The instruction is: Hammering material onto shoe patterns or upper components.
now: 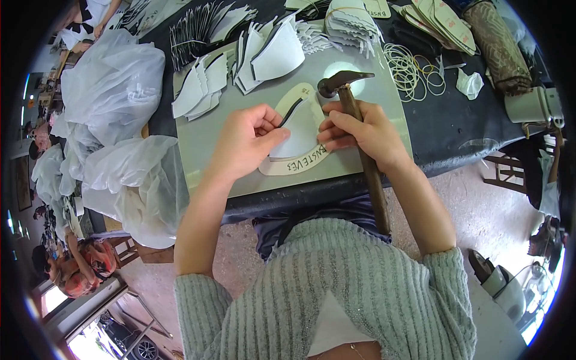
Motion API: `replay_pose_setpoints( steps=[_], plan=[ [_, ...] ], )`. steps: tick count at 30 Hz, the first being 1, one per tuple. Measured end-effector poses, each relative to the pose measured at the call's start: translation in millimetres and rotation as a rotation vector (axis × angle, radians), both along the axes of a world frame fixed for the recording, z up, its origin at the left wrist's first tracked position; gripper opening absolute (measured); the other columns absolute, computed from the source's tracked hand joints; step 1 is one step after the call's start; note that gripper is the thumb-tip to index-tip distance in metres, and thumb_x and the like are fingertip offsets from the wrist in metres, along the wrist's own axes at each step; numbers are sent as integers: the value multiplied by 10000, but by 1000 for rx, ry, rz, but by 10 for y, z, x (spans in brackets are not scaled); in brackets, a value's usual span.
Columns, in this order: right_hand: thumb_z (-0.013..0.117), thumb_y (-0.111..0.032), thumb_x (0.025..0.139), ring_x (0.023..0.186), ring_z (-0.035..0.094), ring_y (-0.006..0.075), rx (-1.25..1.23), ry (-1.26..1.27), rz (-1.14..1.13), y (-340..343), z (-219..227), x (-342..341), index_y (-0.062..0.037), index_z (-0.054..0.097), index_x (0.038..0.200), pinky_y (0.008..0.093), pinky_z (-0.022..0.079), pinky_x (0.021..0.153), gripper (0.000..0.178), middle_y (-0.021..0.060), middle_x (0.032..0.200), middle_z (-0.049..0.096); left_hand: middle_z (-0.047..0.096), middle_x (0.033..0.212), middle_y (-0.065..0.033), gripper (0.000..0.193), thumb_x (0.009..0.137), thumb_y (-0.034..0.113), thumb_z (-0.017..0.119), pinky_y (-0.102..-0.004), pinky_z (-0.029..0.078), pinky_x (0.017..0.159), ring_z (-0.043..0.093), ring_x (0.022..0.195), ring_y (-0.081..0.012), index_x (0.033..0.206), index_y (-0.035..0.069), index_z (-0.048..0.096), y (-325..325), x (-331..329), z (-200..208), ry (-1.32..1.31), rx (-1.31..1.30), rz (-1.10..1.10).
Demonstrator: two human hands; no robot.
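Note:
On a grey-green board (pixel 213 177), a cream curved template (pixel 297 167) with printed marks lies under a white curved piece (pixel 295 137) that has a black strip along its upper edge. My left hand (pixel 255 139) pinches this white piece at its left side, near the end of the black strip. A hammer with a dark metal head and wooden handle (pixel 373 186) is tucked into my right hand (pixel 369 133), its head pointing away from me. The fingertips of that hand rest at the right edge of the template and white piece.
Stacks of white cut pieces (pixel 277 54) stand along the board's far side, with a bundle of black-edged pieces (pixel 193 37) behind. Right of the board lie rubber bands (pixel 405 69), scissors (pixel 447 65) and a crumpled white scrap (pixel 470 83). Large plastic bags (pixel 111 84) fill the left.

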State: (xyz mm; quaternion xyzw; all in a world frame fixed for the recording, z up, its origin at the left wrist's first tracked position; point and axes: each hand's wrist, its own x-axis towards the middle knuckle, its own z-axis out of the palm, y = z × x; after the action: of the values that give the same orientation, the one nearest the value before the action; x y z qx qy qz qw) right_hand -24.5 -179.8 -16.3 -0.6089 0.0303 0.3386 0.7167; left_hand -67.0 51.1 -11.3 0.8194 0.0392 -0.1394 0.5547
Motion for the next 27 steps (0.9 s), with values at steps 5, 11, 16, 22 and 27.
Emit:
replay_pose_setpoints(
  steps=[5,11,16,22,27],
  plan=[
    [574,-151,972,851,698,232,13,-17,-16,8,-5,-25,131,512,1204,312,602,742,370,185,976,650,676,736,-79,310,801,63,739,-257,489,598,612,639,-107,1037,-27,560,-98,-32,3,-43,132,77],
    [579,-143,970,842,699,229,16,-29,-28,17,-19,-32,132,521,1192,306,602,733,358,183,959,655,689,742,-96,357,781,71,741,-282,499,598,628,632,-131,1061,-25,541,-147,-42,17,-37,186,106],
    [582,-143,970,860,698,226,-2,-44,-13,-1,-22,-38,124,527,1196,311,599,754,354,180,973,657,686,736,-108,340,764,66,734,-304,509,603,645,630,-161,1035,-23,549,-171,-43,5,-45,224,99],
    [551,-122,983,974,691,208,19,-141,163,63,-54,-112,91,523,1269,298,572,803,357,154,1092,671,684,733,-119,312,760,76,724,-324,516,629,664,642,-207,1007,-24,562,-175,-116,-31,-166,327,69],
    [539,-111,990,975,693,202,-51,-94,175,106,-31,-64,81,539,1249,289,569,801,323,144,1087,675,698,755,-118,411,761,84,739,-309,510,647,671,672,-184,1090,-31,522,-25,-109,110,2,233,79]
  ],
)
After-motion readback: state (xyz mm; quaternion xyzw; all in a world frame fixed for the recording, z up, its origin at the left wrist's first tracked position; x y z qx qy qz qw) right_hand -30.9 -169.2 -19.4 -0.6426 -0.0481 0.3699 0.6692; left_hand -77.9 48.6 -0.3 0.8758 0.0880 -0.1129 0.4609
